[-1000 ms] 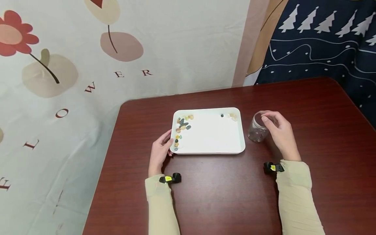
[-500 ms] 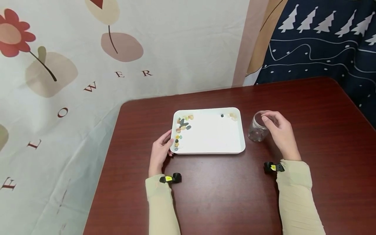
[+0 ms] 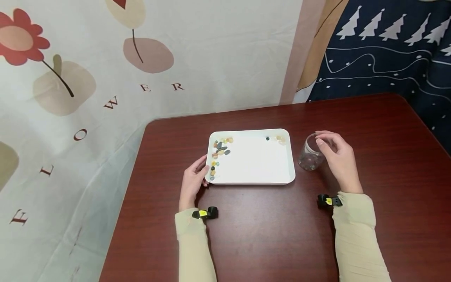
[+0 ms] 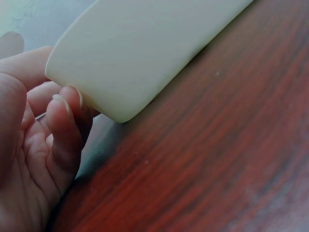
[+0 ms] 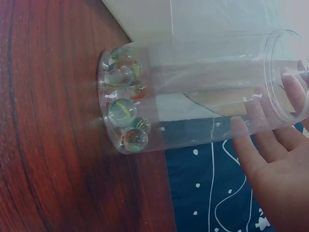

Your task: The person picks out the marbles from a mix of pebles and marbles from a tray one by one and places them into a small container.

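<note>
My left hand (image 3: 192, 181) grips the left side of a shallow white tray (image 3: 253, 162). Its thumb lies at the rim, and in the left wrist view curled fingers sit against the tray's outer wall (image 4: 125, 53). Small polished pebbles (image 3: 221, 149) line the tray's left end. At its far right corner lie a dark bead (image 3: 267, 138) and a few pale yellowish stones (image 3: 280, 138). My right hand (image 3: 339, 162) holds a clear jar (image 5: 207, 92) at its open mouth, thumb and fingers around the rim. Several glass marbles (image 5: 122, 112) rest at the jar's bottom.
Both things stand on a dark red-brown wooden table (image 3: 267, 235), the jar just right of the tray. Behind the table hang a pale flower-print cloth (image 3: 225, 58) and a navy cloth (image 3: 380, 66) with white trees.
</note>
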### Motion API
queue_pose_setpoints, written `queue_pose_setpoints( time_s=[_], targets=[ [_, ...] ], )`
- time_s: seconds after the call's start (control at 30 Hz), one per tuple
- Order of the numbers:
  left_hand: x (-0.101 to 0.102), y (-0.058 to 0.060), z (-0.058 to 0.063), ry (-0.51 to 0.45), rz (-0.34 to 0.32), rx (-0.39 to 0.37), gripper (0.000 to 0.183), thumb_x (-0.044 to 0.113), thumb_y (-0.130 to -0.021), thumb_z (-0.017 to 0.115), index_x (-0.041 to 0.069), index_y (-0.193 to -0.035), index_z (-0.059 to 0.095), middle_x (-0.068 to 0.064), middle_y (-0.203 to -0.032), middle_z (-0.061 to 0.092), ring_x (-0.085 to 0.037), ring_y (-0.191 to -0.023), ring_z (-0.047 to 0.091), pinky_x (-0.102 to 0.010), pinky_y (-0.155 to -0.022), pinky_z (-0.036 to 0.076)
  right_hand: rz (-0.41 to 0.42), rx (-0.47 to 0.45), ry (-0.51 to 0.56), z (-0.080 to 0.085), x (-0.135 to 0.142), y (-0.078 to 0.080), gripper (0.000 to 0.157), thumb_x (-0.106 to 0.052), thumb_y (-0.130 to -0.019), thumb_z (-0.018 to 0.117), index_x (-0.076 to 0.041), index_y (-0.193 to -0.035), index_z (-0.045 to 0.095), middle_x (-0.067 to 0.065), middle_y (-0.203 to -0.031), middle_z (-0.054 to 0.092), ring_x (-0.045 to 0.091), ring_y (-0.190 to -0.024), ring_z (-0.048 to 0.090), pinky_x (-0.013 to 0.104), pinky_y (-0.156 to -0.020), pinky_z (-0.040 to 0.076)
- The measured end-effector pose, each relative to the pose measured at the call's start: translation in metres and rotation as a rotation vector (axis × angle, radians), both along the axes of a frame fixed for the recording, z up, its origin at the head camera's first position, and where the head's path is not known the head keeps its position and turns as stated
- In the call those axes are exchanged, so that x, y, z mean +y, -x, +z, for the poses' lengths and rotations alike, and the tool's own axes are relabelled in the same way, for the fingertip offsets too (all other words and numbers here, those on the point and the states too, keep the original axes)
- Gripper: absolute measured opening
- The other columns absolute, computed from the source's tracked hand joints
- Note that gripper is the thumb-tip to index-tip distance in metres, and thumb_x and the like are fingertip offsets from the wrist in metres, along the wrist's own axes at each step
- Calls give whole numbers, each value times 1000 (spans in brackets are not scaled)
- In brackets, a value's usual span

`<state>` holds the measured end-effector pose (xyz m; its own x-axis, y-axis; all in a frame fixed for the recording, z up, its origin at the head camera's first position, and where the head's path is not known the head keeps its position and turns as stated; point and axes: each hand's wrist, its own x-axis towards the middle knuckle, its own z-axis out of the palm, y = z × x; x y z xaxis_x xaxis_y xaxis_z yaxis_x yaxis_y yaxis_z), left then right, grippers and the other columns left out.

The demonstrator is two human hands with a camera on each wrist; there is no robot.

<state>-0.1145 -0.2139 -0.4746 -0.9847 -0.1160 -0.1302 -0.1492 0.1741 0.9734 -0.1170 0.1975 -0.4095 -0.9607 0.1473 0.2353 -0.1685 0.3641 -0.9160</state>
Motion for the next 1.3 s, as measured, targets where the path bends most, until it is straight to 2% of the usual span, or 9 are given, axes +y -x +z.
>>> queue_pose_setpoints(
  time_s=[0.27,0.47,0.6,0.8,0.93,1.3],
  targets=[
    [1,0,-2,-11,-1,4,37,22,-84,61,28,-121,56,-2,-117,56,-17,-40,45,-26,-38,43,-77,63,25,9,-1,-5,25,-23,-87,57,-11,-109,63,0,-119,54,10,-107,50,21,-91,41],
    [2,1,-2,-5,1,9,37,22,-84,62,28,-120,56,-3,-117,56,-16,-39,45,-26,-37,43,-140,180,98,34,-8,-16,24,-15,-87,58,-2,-105,63,8,-113,57,14,-100,55,19,-85,44],
    [2,0,-2,-4,3,8,37,22,-84,62,28,-120,57,-2,-117,57,-16,-39,45,-27,-37,44,-139,221,130,47,-16,-21,23,-11,-86,58,2,-105,62,12,-109,59,16,-98,56,21,-85,44],
    [1,0,-1,-2,-2,11,36,24,-84,62,30,-119,57,0,-116,57,-17,-40,45,-28,-38,44,-96,236,114,58,-30,-24,23,-11,-86,58,-1,-106,62,12,-103,61,16,-96,56,23,-87,43],
    [0,0,0,4,5,11,36,24,-84,61,30,-119,57,0,-116,57,-17,-40,46,-30,-38,45,-36,209,77,64,-44,-23,23,-15,-88,56,-4,-107,62,9,-102,62,15,-94,57,21,-85,44],
    [0,-2,3,9,-2,17,36,24,-84,62,30,-119,57,1,-115,58,-18,-40,46,-30,-38,45,87,143,35,54,-61,-3,22,-26,-88,56,-15,-107,62,0,-99,62,15,-92,57,20,-81,46]
  ],
)
